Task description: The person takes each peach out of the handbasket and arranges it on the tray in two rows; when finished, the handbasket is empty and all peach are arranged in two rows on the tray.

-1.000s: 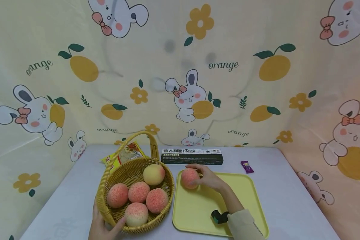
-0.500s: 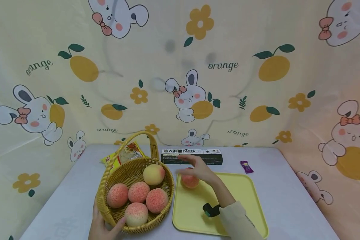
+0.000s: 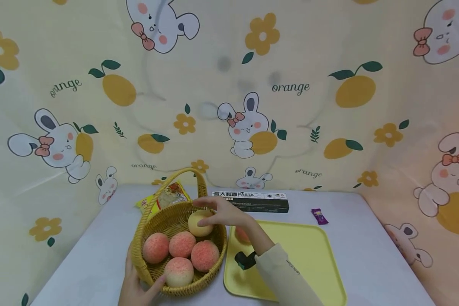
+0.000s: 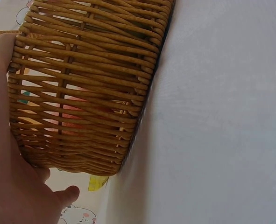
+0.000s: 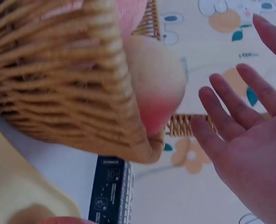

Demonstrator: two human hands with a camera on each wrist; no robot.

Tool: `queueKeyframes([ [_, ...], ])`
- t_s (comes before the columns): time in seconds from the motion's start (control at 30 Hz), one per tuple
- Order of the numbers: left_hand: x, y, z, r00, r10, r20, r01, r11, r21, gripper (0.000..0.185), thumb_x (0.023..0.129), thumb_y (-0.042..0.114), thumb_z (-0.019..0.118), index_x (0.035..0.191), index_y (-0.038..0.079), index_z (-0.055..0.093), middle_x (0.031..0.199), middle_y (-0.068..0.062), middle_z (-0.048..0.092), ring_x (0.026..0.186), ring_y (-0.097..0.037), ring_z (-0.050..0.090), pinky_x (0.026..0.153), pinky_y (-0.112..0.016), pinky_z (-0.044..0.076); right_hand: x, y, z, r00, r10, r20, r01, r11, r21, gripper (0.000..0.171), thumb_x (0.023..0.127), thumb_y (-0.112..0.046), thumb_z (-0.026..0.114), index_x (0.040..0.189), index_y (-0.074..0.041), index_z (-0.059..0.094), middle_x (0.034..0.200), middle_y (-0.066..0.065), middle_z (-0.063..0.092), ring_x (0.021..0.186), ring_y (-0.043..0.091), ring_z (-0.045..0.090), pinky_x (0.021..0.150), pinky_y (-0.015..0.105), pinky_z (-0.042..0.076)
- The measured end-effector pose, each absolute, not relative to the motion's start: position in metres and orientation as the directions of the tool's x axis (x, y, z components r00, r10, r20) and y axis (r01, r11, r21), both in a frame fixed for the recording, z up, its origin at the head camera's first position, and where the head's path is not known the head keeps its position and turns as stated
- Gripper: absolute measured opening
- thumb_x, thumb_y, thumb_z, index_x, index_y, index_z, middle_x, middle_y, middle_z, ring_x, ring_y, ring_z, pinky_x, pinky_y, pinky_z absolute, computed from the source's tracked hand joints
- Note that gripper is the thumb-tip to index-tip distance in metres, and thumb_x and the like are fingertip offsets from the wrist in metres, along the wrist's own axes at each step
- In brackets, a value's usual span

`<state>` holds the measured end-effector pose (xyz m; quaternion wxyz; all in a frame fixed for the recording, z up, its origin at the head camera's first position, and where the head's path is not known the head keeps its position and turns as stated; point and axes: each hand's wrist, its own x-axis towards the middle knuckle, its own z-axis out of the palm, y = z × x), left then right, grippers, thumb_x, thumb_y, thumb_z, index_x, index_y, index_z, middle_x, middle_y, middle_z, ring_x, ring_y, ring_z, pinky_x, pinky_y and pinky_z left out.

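A wicker basket (image 3: 194, 290) holds several peaches: a pale yellow peach (image 3: 196, 227) near the back right, pinker ones such as the peach (image 3: 156, 248) at left. My left hand (image 3: 135, 284) grips the basket's near left side, thumb over the rim; the left wrist view shows the fingers around the woven wall (image 4: 88, 84). My right hand (image 3: 227, 213) hovers over the yellow peach. In the right wrist view its fingers are spread, apart from that peach (image 5: 159, 81). Another pink peach (image 3: 241, 235) lies on the yellow tray (image 3: 302, 255), partly hidden by my right arm.
Behind the basket lies a yellow food packet (image 3: 172, 196). A black-and-white pasta box (image 3: 267, 204) sits behind the tray, with a small purple wrapped candy (image 3: 319, 216) to its right. A patterned cloth (image 3: 290, 127) rises behind the white table (image 3: 371, 255).
My right hand has let go of the peach on the tray and moved left over the yellow peach in the basket. My left hand keeps its grip. The head view has shifted slightly.
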<state>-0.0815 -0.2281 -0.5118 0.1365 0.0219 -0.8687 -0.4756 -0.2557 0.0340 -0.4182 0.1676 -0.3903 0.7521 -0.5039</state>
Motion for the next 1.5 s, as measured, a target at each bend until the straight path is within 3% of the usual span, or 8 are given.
queueKeyframes([
  [0.13, -0.084, -0.226, -0.51, -0.962, -0.149, 0.228, 0.108, 0.56, 0.821, 0.1, 0.082, 0.035, 0.082, 0.159, 0.007, 0.024, 0.166, -0.006, -0.006, 0.149, -0.04, 0.005, 0.106, -0.073, 0.023, -0.252, 0.028, -0.415, -0.594, -0.794, 0.131, -0.464, 0.205, -0.862, 0.057, 0.086, -0.011, 0.077, 0.139, -0.003, 0.057, 0.139, 0.009, 0.058, 0.131, 0.02, 0.05, 0.111, 0.034, 0.036],
  [0.33, -0.085, -0.224, -0.51, -0.967, -0.157, 0.201, 0.085, 0.545, 0.834, 0.103, 0.083, 0.035, 0.082, 0.16, 0.011, 0.019, 0.166, -0.006, -0.007, 0.148, -0.041, 0.007, 0.105, -0.073, 0.025, -0.245, 0.01, -0.416, -0.531, -0.839, 0.119, -0.505, 0.201, -0.84, 0.057, 0.086, -0.015, 0.078, 0.139, -0.006, 0.058, 0.137, 0.003, 0.059, 0.127, 0.011, 0.051, 0.108, 0.031, 0.039],
  [0.53, -0.086, -0.222, -0.516, -0.968, -0.15, 0.201, 0.095, 0.523, 0.847, 0.099, 0.083, 0.032, 0.082, 0.159, 0.009, 0.023, 0.166, -0.003, -0.008, 0.148, -0.04, 0.007, 0.105, -0.072, 0.025, -0.236, -0.002, -0.419, -0.474, -0.876, 0.091, -0.494, 0.179, -0.851, 0.058, 0.089, -0.012, 0.076, 0.141, -0.002, 0.054, 0.141, 0.01, 0.057, 0.131, 0.018, 0.051, 0.108, 0.032, 0.04],
  [0.77, -0.087, -0.22, -0.519, -0.967, -0.151, 0.206, 0.093, 0.543, 0.834, 0.098, 0.083, 0.034, 0.082, 0.158, 0.008, 0.025, 0.166, -0.005, -0.007, 0.149, -0.038, 0.005, 0.106, -0.072, 0.024, -0.231, 0.003, -0.425, -0.483, -0.874, 0.056, -0.412, 0.17, -0.895, 0.057, 0.088, -0.008, 0.076, 0.139, 0.002, 0.054, 0.14, 0.015, 0.056, 0.13, 0.02, 0.052, 0.106, 0.035, 0.043],
  [1.0, -0.083, -0.219, -0.513, -0.967, -0.17, 0.191, 0.062, 0.567, 0.821, 0.102, 0.083, 0.039, 0.082, 0.159, 0.009, 0.022, 0.166, -0.008, -0.005, 0.149, -0.041, 0.008, 0.106, -0.072, 0.025, -0.239, 0.023, -0.424, -0.48, -0.877, 0.004, -0.328, 0.175, -0.928, 0.042, 0.086, -0.001, 0.075, 0.127, 0.004, 0.063, 0.117, 0.021, 0.067, 0.107, 0.026, 0.066, 0.088, 0.027, 0.054],
  [1.33, -0.082, -0.224, -0.51, -0.966, -0.168, 0.197, 0.071, 0.557, 0.827, 0.106, 0.082, 0.036, 0.083, 0.161, 0.012, 0.016, 0.165, -0.008, -0.002, 0.147, -0.038, 0.013, 0.109, -0.065, 0.024, -0.233, 0.038, -0.436, -0.469, -0.88, -0.071, -0.255, 0.211, -0.944, 0.045, 0.087, 0.0, 0.074, 0.129, 0.005, 0.062, 0.121, 0.019, 0.067, 0.113, 0.03, 0.063, 0.091, 0.027, 0.052],
  [1.5, -0.083, -0.225, -0.509, -0.965, -0.181, 0.192, 0.062, 0.549, 0.833, 0.109, 0.083, 0.037, 0.082, 0.162, 0.018, 0.009, 0.165, -0.011, -0.001, 0.147, -0.041, 0.013, 0.108, -0.069, 0.024, -0.23, 0.041, -0.438, -0.463, -0.885, -0.053, -0.272, 0.199, -0.942, 0.047, 0.086, 0.001, 0.074, 0.13, 0.006, 0.061, 0.124, 0.02, 0.066, 0.116, 0.029, 0.062, 0.094, 0.029, 0.051],
])
